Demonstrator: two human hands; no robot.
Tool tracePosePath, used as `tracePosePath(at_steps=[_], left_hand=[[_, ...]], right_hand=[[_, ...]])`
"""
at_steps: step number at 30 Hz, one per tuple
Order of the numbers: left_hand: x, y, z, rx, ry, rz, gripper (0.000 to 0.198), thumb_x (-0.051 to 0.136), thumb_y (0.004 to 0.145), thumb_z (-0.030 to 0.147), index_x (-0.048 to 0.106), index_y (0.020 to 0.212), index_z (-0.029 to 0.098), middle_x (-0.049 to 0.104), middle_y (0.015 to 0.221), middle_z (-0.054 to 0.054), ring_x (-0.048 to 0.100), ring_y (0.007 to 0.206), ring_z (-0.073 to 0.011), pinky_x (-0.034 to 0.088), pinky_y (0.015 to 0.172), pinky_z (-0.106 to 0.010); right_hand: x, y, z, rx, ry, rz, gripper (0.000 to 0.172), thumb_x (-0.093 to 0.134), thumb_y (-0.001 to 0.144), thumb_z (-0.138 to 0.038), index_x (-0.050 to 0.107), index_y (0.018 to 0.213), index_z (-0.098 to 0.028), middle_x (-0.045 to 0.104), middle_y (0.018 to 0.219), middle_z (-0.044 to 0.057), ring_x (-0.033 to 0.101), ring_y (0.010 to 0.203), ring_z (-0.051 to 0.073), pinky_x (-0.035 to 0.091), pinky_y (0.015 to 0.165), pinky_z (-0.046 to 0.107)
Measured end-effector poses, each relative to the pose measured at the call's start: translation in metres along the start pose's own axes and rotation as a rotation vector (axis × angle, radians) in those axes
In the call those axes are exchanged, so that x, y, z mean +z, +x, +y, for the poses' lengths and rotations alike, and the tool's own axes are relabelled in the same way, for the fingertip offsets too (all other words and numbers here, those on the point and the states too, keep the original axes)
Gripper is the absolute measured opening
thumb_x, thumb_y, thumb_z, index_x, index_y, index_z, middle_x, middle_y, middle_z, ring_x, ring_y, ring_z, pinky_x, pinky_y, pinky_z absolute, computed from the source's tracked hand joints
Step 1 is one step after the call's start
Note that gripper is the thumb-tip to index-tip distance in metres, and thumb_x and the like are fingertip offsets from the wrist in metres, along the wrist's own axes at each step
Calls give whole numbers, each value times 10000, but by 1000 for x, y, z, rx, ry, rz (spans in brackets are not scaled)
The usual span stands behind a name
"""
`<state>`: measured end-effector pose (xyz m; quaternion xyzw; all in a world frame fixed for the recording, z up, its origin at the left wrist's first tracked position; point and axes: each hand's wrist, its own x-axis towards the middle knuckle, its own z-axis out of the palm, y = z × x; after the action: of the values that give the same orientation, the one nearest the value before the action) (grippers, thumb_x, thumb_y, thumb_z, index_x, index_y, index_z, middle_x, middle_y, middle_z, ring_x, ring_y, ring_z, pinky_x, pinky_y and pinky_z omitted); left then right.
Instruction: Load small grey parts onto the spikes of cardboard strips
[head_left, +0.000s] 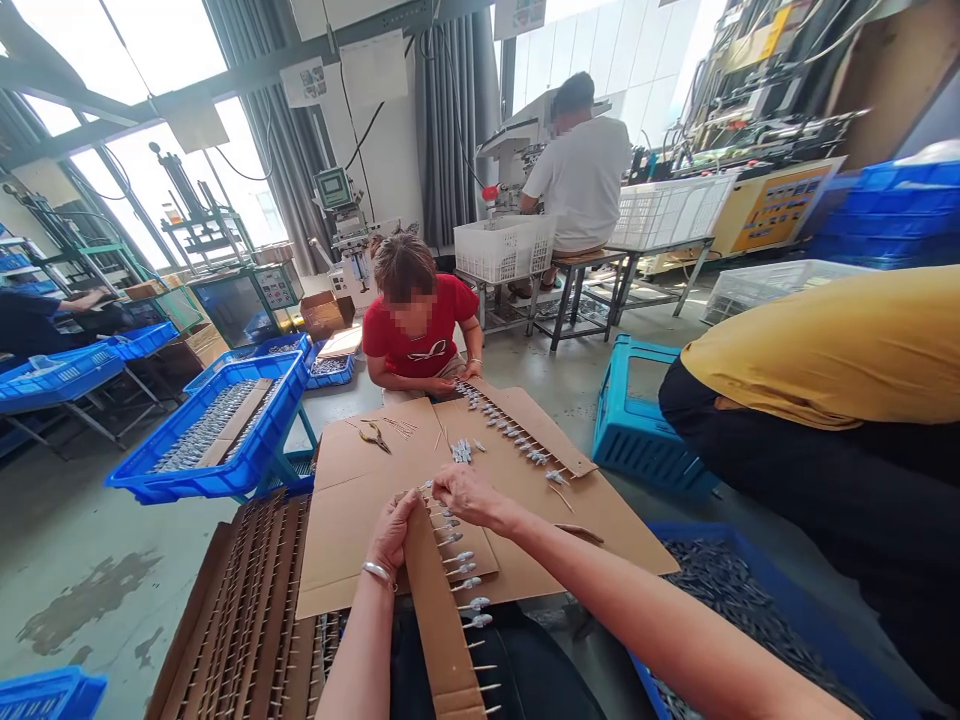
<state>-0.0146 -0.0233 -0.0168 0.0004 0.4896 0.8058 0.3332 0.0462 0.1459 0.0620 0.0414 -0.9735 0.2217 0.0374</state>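
Observation:
My left hand (390, 532) is closed round the far end of a long cardboard strip (441, 625), which slants down toward my lap. Thin sticks poke out of the strip's right edge. Several carry small grey pieces (474, 604), while bare sticks (487, 667) show at the near end. Above the strip's far end, my right hand (471, 494) has its fingers pinched together at a stick tip; whatever lies between them is mostly hidden. Just beyond it, a small pile of loose grey pieces (461, 451) rests on the cardboard-covered table (337, 530).
Across the table, a person in red (420, 340) holds another stick-lined strip (525, 430). Pliers (375, 437) lie at left. Filled strips (255, 600) are stacked below left, near a blue tray (247, 470). A blue bin (652, 680) of dark parts and a person in yellow (825, 350) are at right.

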Motion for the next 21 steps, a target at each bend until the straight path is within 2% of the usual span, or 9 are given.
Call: tracePosePath(at_steps=[6, 16, 21], left_hand=[[2, -2, 1, -26, 19, 15, 365, 844, 702, 429, 670, 850, 144, 730, 670, -38, 685, 551, -179, 599, 615, -337], [10, -7, 4, 3, 45, -14, 367, 853, 689, 430, 681, 841, 144, 751, 685, -48, 690, 541, -174, 565, 533, -267], [6, -4, 3, -6, 30, -33, 365, 847, 703, 427, 674, 852, 143, 744, 683, -41, 688, 543, -164, 576, 548, -265]], right_hand=[[-1, 4, -7, 37, -34, -20, 203, 588, 874, -205, 780, 814, -183, 748, 840, 70, 650, 798, 173, 400, 674, 226], [2, 0, -29, 75, -121, -25, 234, 544, 885, -222, 771, 906, -171, 756, 968, 116, 692, 850, 211, 430, 677, 254], [-11, -4, -26, 58, -118, -39, 262, 525, 932, -289, 767, 931, -188, 762, 983, 113, 696, 892, 226, 431, 686, 260]])
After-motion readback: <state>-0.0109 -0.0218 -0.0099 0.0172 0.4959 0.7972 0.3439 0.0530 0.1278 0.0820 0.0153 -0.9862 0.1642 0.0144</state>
